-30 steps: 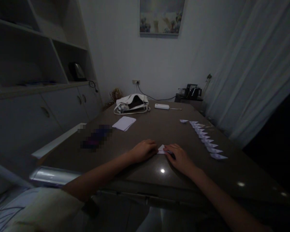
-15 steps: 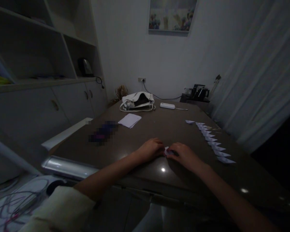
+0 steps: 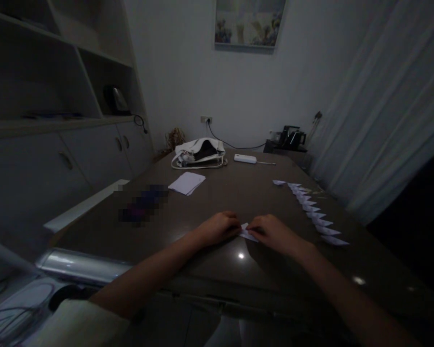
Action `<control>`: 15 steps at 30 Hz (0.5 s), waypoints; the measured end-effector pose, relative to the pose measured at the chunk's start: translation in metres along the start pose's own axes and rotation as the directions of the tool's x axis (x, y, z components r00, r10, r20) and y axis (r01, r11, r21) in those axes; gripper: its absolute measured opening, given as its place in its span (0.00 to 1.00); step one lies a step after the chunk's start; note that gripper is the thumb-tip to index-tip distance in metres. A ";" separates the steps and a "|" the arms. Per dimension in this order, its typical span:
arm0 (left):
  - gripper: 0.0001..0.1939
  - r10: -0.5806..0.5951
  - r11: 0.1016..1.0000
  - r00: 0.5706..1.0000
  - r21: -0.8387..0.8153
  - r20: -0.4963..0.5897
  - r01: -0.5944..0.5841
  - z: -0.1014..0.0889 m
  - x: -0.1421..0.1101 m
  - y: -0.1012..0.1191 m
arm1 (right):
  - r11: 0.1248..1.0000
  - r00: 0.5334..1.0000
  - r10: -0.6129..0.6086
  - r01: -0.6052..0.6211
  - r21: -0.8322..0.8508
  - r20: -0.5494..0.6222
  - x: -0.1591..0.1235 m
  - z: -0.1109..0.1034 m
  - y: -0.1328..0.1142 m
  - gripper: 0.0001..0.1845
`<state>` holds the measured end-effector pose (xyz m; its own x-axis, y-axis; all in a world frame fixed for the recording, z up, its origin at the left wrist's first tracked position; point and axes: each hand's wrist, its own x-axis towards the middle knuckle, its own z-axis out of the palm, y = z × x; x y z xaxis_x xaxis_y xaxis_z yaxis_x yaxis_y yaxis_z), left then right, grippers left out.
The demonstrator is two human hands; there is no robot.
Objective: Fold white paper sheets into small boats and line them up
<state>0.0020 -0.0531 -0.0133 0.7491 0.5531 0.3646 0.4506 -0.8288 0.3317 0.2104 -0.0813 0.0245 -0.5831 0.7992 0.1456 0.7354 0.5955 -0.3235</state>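
A small folded piece of white paper (image 3: 247, 233) lies at the near part of the brown table (image 3: 217, 260), between my two hands. My left hand (image 3: 222, 226) is closed on its left end, fingers curled. From the right, my right hand (image 3: 271, 230) pinches its upper right part. The fingers hide some of the folds. To the right stands a slanting row of several folded paper boats (image 3: 316, 215), with one more paper boat (image 3: 278, 182) just left of the row's far end.
A stack of white paper sheets (image 3: 187, 183) lies left of centre, beside a pixelated dark object (image 3: 142, 205). Farther back are a white handbag (image 3: 198, 153) and a white power strip or charger (image 3: 245, 158). A shiny silver roll (image 3: 83, 265) lies along the near left edge.
My right hand's fingers have shifted on the folded paper, and more of its pointed lower right edge shows. The whole view has turned slightly to the right.
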 end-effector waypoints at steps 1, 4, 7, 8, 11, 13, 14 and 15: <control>0.11 -0.006 1.000 1.000 0.010 -0.008 0.006 0.001 0.000 0.000 | 1.000 1.000 0.014 -0.014 -0.017 -0.013 0.000 0.002 -0.001 0.07; 0.11 -0.037 0.999 0.998 0.008 -0.041 0.038 0.006 0.001 0.000 | 0.997 0.995 0.053 -0.056 -0.043 -0.084 -0.001 0.010 -0.004 0.08; 0.09 -0.080 0.996 0.994 -0.057 -0.076 0.076 0.009 0.003 -0.003 | 0.996 0.980 0.084 -0.085 0.006 -0.181 0.000 0.019 -0.002 0.05; 0.08 -0.093 0.993 0.992 -0.086 -0.081 0.086 0.009 0.005 -0.004 | 0.995 0.973 0.102 -0.097 0.034 -0.206 0.000 0.022 -0.001 0.04; 0.06 -0.163 0.971 0.986 -0.181 -0.037 0.154 0.007 0.012 -0.008 | 0.982 0.952 0.162 -0.130 0.134 -0.260 0.000 0.030 0.003 0.03; 0.06 -0.211 0.949 0.977 -0.234 0.036 0.213 0.003 0.019 -0.012 | 0.971 0.942 0.187 -0.135 0.197 -0.278 0.000 0.034 0.005 0.04; 0.07 -0.223 0.939 0.972 -0.253 0.072 0.235 0.002 0.022 -0.014 | 0.966 0.940 0.192 -0.131 0.221 -0.282 0.000 0.035 0.006 0.04; 0.07 -0.227 0.931 0.969 -0.268 0.102 0.247 0.001 0.026 -0.016 | 0.962 0.938 0.194 -0.126 0.241 -0.286 -0.001 0.036 0.007 0.05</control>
<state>0.0144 -0.0257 -0.0096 0.6730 0.7151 0.1887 0.4742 -0.6131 0.6319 0.2031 -0.0808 -0.0117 -0.3055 0.8888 0.3416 0.6977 0.4531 -0.5549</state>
